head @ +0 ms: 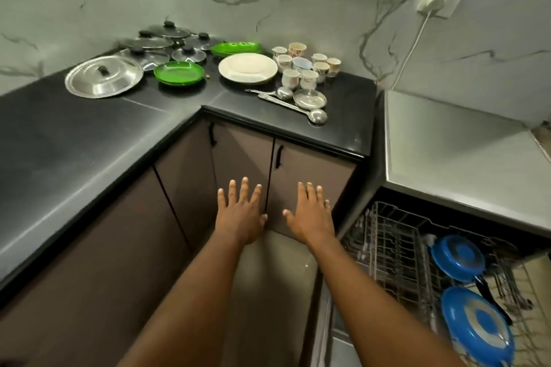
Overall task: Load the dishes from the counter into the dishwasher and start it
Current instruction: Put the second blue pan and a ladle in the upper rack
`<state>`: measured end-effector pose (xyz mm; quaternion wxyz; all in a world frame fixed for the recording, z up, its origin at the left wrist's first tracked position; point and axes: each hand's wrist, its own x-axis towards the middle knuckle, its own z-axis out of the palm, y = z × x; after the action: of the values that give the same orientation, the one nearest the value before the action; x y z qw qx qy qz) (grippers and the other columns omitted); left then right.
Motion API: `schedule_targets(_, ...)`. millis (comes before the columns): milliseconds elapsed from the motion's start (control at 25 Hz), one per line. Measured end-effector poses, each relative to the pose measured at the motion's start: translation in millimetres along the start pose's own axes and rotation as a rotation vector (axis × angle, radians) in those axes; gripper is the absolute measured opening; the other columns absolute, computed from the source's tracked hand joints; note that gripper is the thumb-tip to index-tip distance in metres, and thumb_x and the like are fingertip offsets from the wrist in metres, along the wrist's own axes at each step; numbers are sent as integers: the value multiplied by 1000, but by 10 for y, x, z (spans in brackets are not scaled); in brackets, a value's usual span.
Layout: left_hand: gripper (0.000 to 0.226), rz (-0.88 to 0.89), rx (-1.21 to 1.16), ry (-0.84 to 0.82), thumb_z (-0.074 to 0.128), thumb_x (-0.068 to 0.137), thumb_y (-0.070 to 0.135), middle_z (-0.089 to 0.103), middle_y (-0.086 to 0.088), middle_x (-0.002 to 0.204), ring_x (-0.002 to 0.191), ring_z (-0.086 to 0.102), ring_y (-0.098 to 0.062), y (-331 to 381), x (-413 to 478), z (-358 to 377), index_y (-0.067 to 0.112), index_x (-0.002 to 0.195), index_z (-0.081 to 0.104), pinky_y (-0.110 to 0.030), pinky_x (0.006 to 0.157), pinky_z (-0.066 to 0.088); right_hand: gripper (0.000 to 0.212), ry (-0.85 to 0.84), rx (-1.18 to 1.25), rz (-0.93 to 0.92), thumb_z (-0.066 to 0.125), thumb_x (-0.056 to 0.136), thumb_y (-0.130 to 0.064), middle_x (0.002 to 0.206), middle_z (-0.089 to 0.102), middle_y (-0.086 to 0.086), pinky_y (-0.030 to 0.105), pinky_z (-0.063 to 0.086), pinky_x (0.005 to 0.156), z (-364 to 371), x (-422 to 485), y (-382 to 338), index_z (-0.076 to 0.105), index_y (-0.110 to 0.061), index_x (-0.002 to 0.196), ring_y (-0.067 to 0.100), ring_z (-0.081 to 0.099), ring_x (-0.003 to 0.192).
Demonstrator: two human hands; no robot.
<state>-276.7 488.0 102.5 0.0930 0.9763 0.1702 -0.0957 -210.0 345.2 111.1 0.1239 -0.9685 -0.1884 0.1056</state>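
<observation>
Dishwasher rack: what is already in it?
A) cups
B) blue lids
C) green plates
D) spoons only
B: two blue lids stand in the rack, while the green plates and cups sit on the counter.

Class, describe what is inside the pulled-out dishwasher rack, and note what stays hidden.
The dishwasher rack holds two blue round items, a black handle between them; its left part is bare wire. Whatever lies beneath them is covered, and the frame cuts off the rack's right side.
</observation>
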Motion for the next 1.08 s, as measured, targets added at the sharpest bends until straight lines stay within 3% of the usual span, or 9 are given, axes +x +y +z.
schedule_targets(320,75,44,52,-61,37,101,48,-18,-8,163,149,-19,-33,-444,750,-165,25,157,-7,-54,118,-8,76,17,69,82,53,96,-35,162,9,8,45,12,121,68,857,-383,9,-16,155,28,3,149)
schedule_targets(480,75,43,75,-81,39,101,47,-16,-8,164,149,-16,-33,-613,1441,-307,25,157,-5,-53,119,-6,69,55,139,123,55,95,-34,158,23,9,43,21,119,109,1520,-519,20,-16,152,28,16,147)
schedule_targets(640,74,59,76,-132,39,101,46,-14,-8,164,150,-12,-32,-653,2092,-540,24,157,-4,-52,121,-2,51,90,118,147,53,95,-34,138,49,10,41,39,102,-18,2156,-604,39,-15,140,30,45,128)
schedule_targets(760,74,83,68,-135,39,101,46,-14,-8,164,151,-11,-31,-716,2578,-719,23,158,-3,-51,122,-1,37,94,126,179,51,96,-33,126,59,12,40,45,90,-221,2663,-651,50,-13,127,32,54,117)
schedule_targets(1080,80,180,133,-154,55,96,42,-10,-11,164,151,-6,-36,-980,3763,-1059,20,157,7,-55,120,10,44,68,148,263,48,96,-30,131,56,13,41,44,92,-435,3592,-805,44,-16,138,34,53,119)
